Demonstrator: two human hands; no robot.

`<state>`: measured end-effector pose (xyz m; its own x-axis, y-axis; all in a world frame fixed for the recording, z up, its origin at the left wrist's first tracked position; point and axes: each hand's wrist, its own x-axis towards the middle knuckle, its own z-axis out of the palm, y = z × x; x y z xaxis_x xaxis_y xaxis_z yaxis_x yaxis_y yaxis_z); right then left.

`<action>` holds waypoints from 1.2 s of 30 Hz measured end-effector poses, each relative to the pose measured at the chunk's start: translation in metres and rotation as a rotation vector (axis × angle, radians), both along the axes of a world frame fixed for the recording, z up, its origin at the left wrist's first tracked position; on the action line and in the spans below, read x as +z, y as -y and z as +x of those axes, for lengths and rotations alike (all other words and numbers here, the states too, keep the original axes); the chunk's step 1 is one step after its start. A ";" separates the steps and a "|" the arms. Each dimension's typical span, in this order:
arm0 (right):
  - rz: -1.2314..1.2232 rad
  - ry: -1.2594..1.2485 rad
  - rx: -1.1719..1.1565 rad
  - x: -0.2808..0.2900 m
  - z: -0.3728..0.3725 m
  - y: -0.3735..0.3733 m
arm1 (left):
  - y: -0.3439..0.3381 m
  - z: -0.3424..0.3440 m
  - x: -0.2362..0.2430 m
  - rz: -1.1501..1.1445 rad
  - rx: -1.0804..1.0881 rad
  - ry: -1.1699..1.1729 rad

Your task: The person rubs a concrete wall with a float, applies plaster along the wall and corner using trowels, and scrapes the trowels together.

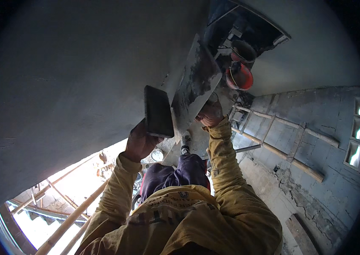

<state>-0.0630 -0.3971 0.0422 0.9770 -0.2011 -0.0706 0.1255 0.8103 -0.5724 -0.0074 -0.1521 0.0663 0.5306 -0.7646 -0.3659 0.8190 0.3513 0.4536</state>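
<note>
My left hand point(139, 142) is closed on a dark rectangular plastering float point(158, 111), whose flat face stands close to the grey plastered wall point(69, 72) on the left. In front of me, my right hand point(211, 113) grips a long grey board point(197, 80) smeared with dark wet mortar. The board tilts beside the wall, its lower end next to the float. How the right fingers wrap its underside is partly hidden.
Ahead on the right stand a red bucket point(239, 77) and a darker bucket point(243, 51). A bamboo ladder point(269, 146) lies against the right-hand wall. Bamboo poles point(71, 216) cross a bright opening at lower left. A plank point(301, 233) lies at lower right.
</note>
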 end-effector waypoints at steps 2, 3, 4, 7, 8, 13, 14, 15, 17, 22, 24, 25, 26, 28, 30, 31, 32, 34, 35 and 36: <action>-0.081 -0.015 0.011 0.005 -0.004 0.004 | 0.011 0.003 -0.008 -0.027 -0.028 0.004; -0.157 -0.079 -0.001 0.007 -0.006 0.006 | 0.015 0.005 -0.012 -0.042 -0.048 0.013; -0.162 -0.030 0.022 0.008 -0.008 0.010 | 0.020 0.007 -0.016 -0.044 -0.051 0.006; -0.232 -0.096 -0.051 0.010 -0.013 0.021 | 0.035 0.012 -0.022 -0.081 -0.120 -0.039; -0.352 -0.096 0.001 0.009 -0.015 0.026 | 0.041 0.014 -0.023 -0.119 -0.132 -0.060; -0.522 -0.215 0.014 -0.006 -0.032 0.043 | 0.074 0.022 -0.016 -0.186 -0.140 -0.082; -0.539 -0.242 0.021 -0.011 -0.037 0.045 | 0.081 0.026 -0.015 -0.262 -0.152 -0.170; -0.555 -0.265 0.033 -0.017 -0.044 0.049 | 0.088 0.029 -0.014 -0.258 -0.128 -0.276; -0.677 -0.223 0.003 -0.031 -0.057 0.057 | 0.099 0.037 -0.014 -0.382 -0.162 -0.279; -0.524 -0.518 -0.005 -0.061 -0.092 0.079 | 0.110 0.052 -0.025 -0.299 -0.054 -0.238; -0.304 -0.526 -0.136 -0.065 -0.099 0.090 | 0.109 0.051 -0.034 -0.308 -0.098 -0.202; -0.171 -0.574 -0.224 -0.065 -0.102 0.095 | 0.108 0.049 -0.039 -0.258 -0.115 -0.173; -0.060 -0.471 -0.206 -0.065 -0.101 0.104 | 0.107 0.043 -0.044 -0.290 -0.150 -0.193; 0.041 -0.379 -0.207 -0.061 -0.097 0.120 | 0.106 0.029 -0.055 -0.243 -0.186 -0.345; 0.063 -0.226 -0.249 -0.056 -0.086 0.135 | 0.112 0.016 -0.067 -0.231 -0.224 -0.319; 0.056 -0.230 -0.271 -0.053 -0.081 0.141 | 0.115 0.011 -0.071 -0.259 -0.272 -0.246; 0.060 -0.148 -0.222 -0.049 -0.076 0.145 | 0.119 0.005 -0.074 -0.226 -0.278 -0.208; 0.023 -0.091 -0.215 -0.043 -0.068 0.149 | 0.125 -0.006 -0.079 -0.205 -0.287 -0.016; 0.042 -0.096 -0.223 -0.039 -0.066 0.149 | 0.128 -0.007 -0.080 -0.200 -0.300 -0.012; 0.002 -0.128 -0.239 -0.035 -0.065 0.148 | 0.132 -0.009 -0.081 -0.126 -0.309 -0.139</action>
